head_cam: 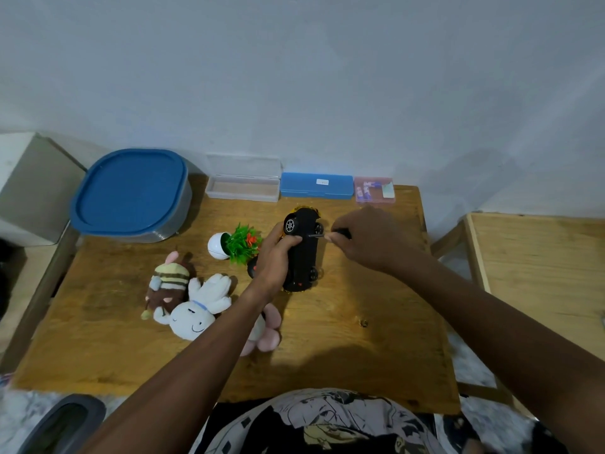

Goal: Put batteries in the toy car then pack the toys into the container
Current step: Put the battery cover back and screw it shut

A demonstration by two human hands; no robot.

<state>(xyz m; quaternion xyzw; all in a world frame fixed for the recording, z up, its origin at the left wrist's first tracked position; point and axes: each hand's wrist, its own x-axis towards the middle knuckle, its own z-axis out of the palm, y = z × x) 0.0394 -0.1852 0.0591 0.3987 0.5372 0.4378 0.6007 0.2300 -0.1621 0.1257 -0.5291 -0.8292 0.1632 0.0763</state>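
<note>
The toy car [302, 250] is tipped on its side at the middle of the wooden table [360, 339], its black underside facing right and yellow body facing left. My left hand [273, 260] grips the car around its middle. My right hand [366, 239] holds a small screwdriver [319, 235] whose metal tip touches the car's underside near the far wheels. A grey container with a blue lid [131, 194] stands shut at the table's back left. A pink case with batteries [375, 190] lies at the back right.
Plush toys lie left of my left arm: a striped bee [168, 283], a white bunny [199, 309], a pink one [266, 339] partly under my forearm. A toy plant in a white pot [234, 245], a clear open box [244, 188] and a blue box [317, 185] sit behind.
</note>
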